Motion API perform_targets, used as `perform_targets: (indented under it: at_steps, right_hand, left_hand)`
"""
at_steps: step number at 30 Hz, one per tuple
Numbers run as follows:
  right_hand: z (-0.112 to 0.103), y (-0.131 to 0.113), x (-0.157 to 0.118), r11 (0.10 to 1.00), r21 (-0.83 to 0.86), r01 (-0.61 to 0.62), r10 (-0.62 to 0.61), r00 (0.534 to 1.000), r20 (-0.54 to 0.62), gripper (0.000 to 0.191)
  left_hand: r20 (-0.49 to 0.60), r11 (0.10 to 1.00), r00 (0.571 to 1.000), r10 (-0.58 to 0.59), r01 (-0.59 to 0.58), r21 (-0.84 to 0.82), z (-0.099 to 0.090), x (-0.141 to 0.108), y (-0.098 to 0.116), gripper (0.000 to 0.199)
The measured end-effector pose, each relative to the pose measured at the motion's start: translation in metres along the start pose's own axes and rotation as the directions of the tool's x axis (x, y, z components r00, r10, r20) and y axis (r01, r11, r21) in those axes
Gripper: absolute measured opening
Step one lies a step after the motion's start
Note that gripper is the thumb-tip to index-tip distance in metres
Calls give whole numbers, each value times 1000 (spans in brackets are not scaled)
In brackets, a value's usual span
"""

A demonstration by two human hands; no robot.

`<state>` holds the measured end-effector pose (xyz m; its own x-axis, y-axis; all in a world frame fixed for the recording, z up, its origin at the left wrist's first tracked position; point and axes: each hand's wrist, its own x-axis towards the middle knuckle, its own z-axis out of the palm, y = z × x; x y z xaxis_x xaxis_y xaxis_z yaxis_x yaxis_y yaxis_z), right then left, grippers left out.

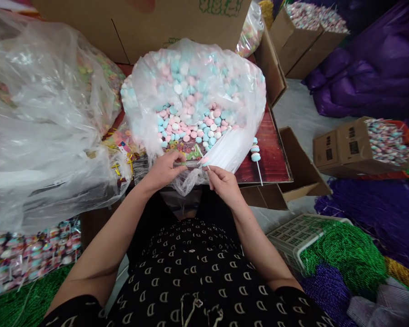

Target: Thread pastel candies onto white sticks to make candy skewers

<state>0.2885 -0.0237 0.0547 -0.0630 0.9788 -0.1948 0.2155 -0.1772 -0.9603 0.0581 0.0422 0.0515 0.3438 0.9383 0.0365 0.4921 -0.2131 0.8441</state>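
My right hand [224, 184] pinches a white stick just below a pink and blue candy piece [205, 161]. Just left of it, my left hand [166, 169] has its thumb and fingers curled at the edge of clear plastic; what they hold, if anything, is too small to tell. Both hands are at the front of a big clear bag [146, 91] of pink, blue and white candies [191, 125]. White sticks [230, 147] lie fanned in the bag's right front. A finished-looking candy stack on a stick [255, 154] rests at the right of the red table [271, 159].
Clear plastic bags [44, 113] bulge at the left. A large cardboard box [150, 22] stands behind. Open cardboard [300, 168], a white crate [293, 240] with green strands [347, 250], and boxes of candy sticks [347, 145] are at the right.
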Motion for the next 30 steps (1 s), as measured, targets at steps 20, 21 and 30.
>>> perform_targets:
  at_steps: [20, 21, 30]
  right_hand:
    - [12, -13, -14, 993, -81, 87, -72, 982, 174, 46]
    - [12, -14, -15, 993, -81, 81, -67, 984, 168, 46]
    - [13, -14, -16, 1000, 4, -10, 9, 986, 167, 54]
  left_hand:
    - [82, 386, 964, -252, 178, -905, 5, 4, 12, 49]
    - [84, 388, 964, -252, 180, -904, 5, 5, 13, 49]
    - [56, 497, 957, -285, 197, -845, 5, 3, 14, 47]
